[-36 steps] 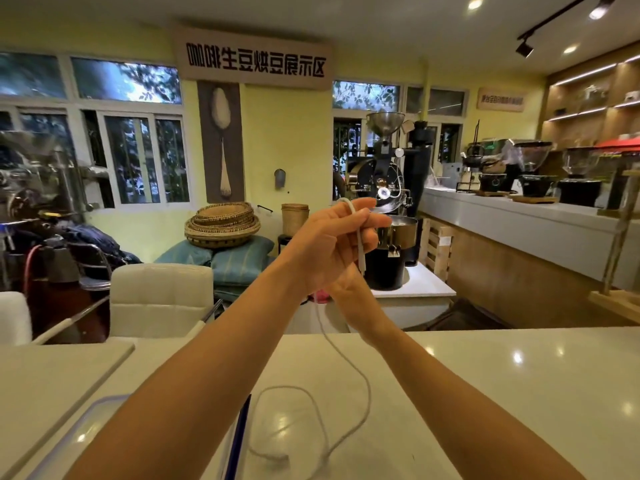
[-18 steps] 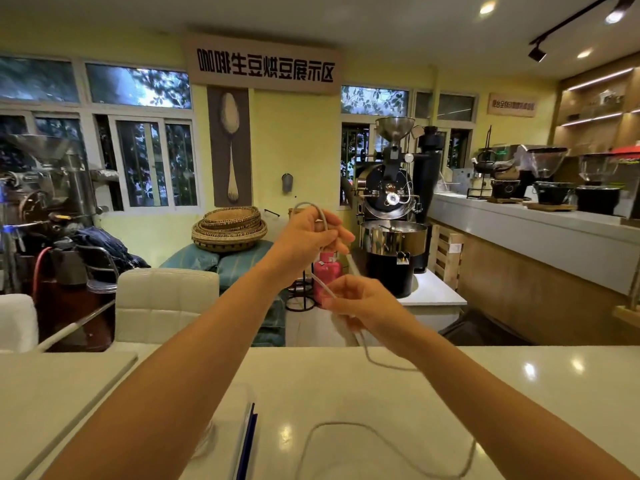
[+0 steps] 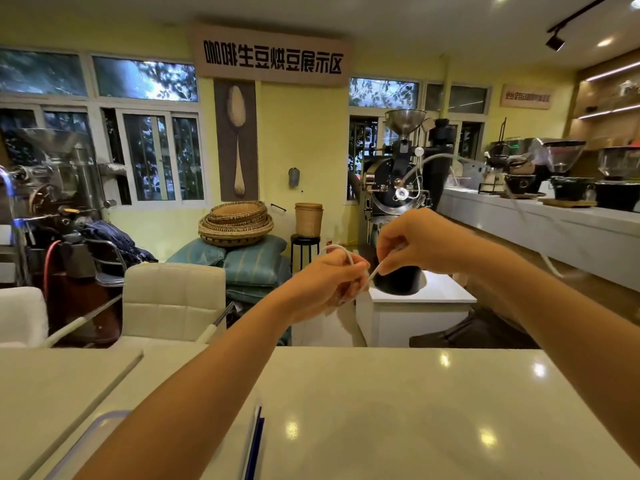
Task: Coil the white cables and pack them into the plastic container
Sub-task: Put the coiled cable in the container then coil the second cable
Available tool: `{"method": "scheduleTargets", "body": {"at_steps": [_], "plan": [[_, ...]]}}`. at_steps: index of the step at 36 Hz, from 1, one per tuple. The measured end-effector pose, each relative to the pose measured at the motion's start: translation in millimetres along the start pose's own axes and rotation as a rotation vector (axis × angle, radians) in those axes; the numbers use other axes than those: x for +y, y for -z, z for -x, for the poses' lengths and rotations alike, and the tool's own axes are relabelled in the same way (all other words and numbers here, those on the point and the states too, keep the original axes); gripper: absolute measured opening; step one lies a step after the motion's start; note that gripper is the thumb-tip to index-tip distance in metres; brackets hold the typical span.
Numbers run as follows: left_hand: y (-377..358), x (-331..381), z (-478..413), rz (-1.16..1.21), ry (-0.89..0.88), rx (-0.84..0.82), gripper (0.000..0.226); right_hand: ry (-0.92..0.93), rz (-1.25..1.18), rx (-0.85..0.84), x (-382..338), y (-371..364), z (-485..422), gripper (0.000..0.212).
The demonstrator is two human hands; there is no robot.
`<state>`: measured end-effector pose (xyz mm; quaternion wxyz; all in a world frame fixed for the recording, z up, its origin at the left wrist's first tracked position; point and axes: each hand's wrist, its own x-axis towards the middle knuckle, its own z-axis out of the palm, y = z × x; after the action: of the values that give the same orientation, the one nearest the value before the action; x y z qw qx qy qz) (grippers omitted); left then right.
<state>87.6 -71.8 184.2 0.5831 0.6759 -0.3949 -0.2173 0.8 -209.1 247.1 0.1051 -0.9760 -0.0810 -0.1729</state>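
Both hands are raised above the far edge of the white counter (image 3: 381,393). My left hand (image 3: 327,284) is closed around a small loop of the white cable (image 3: 341,252), which arcs over its knuckles. My right hand (image 3: 420,242) pinches the same cable a short way to the right, and a taut stretch runs between the two hands. A blurred length of cable swings up and off to the right behind my right arm. The clear plastic container (image 3: 93,431) with a blue rim shows at the bottom left, mostly hidden under my left forearm.
A white padded chair (image 3: 173,299) stands beyond the counter on the left. A black coffee roaster (image 3: 398,188) sits on a white stand straight ahead. A long counter (image 3: 554,230) with grinders runs along the right. Woven baskets (image 3: 235,223) rest on cushions.
The hands have come level and close together, the right one rising from below the left to its right. The slack cable has left the counter and now whips through the air on the right.
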Motion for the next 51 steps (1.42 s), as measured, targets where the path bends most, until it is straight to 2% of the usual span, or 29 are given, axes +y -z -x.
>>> {"method": "scheduleTargets", "body": {"at_steps": [8, 14, 16, 20, 24, 27, 30, 33, 36, 39, 44, 47, 51], "plan": [[-3, -2, 6, 0.109, 0.021, -0.064, 0.031, 0.122, -0.019, 0.091, 5, -1, -8, 0.015], [-4, 0, 12, 0.219, -0.031, -0.13, 0.039, 0.075, -0.201, 0.178, 24, -3, -13, 0.014], [-6, 1, 14, 0.223, -0.05, -0.158, 0.039, 0.066, -0.294, 0.185, 27, -7, -13, 0.006], [-10, 6, 17, 0.253, -0.085, -0.198, 0.033, 0.025, -0.585, 0.221, 33, -20, -11, 0.019], [-17, 16, 17, 0.31, -0.127, -0.223, 0.034, -0.015, -0.982, 0.245, 40, -43, -12, 0.01], [-24, 24, 15, 0.357, -0.158, -0.223, 0.033, -0.031, -1.344, 0.216, 27, -60, -9, 0.014], [-28, 28, 10, 0.396, -0.178, -0.162, 0.033, -0.211, -1.555, 0.264, 5, -79, -11, 0.035], [-30, 30, 5, 0.45, -0.186, -0.097, 0.035, -0.29, -1.662, 0.267, -14, -102, -16, 0.041], [-29, 31, 0, 0.466, -0.182, -0.031, 0.034, -0.414, -1.551, 0.152, -25, -112, -11, 0.036], [-21, 30, -5, 0.419, -0.186, 0.042, 0.033, -0.366, -1.401, -0.03, -27, -113, -1, 0.028], [-11, 25, -9, 0.059, -0.216, 0.159, 0.034, -0.274, -1.115, -0.25, -22, -105, 13, 0.018], [-7, 18, -10, -0.208, -0.256, 0.233, 0.034, -0.249, -0.891, -0.347, -15, -94, 22, 0.033], [-2, 6, -9, -0.402, -0.242, 0.257, 0.035, -0.211, -0.611, -0.448, -10, -74, 29, 0.03]]}}
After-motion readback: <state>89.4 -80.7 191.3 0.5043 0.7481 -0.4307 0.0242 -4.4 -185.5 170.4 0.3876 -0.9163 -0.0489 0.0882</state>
